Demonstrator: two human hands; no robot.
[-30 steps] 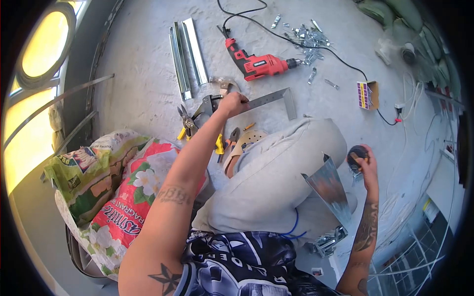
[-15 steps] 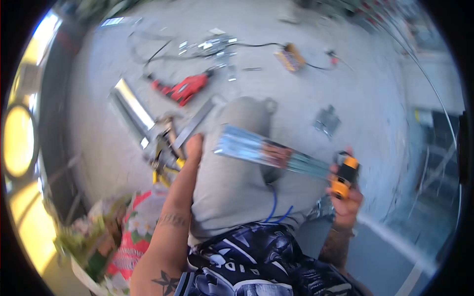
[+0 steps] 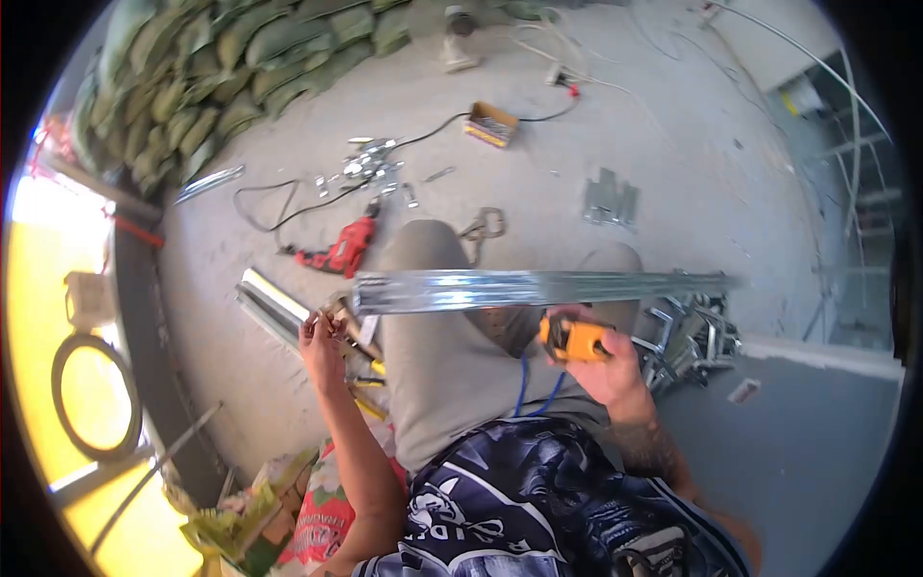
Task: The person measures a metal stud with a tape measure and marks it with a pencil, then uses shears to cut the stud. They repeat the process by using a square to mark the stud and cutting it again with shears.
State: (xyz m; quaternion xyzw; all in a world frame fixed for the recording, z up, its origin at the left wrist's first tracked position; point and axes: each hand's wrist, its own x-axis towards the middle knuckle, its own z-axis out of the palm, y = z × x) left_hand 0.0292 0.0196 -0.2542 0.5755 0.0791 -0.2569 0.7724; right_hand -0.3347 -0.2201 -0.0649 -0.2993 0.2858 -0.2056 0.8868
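A bundle of long, shiny metal profiles [image 3: 481,289] lies across my thighs, running left to right. My right hand [image 3: 611,375] grips a yellow and black tape measure [image 3: 577,339] just below the bundle's near edge. Beyond the bundle's left end, my left hand [image 3: 323,351] is raised with its fingers drawn together. Whatever its fingertips hold is too small to make out. Beside my left knee lie hand tools with yellow handles [image 3: 368,406], partly covered, and an angled metal channel [image 3: 272,306].
On the floor ahead are a red corded drill [image 3: 344,250], a heap of small metal brackets [image 3: 373,163], a locking clamp [image 3: 484,227], an open box [image 3: 490,125] and flat metal plates [image 3: 611,199]. Metal pieces [image 3: 692,338] are piled at right. Stacked sacks [image 3: 240,58] stand at the back left.
My left hand has risen from the tools beside my knee. The tape measure in my right hand has moved left, to the middle of the bundle. The profiles now lie more level.
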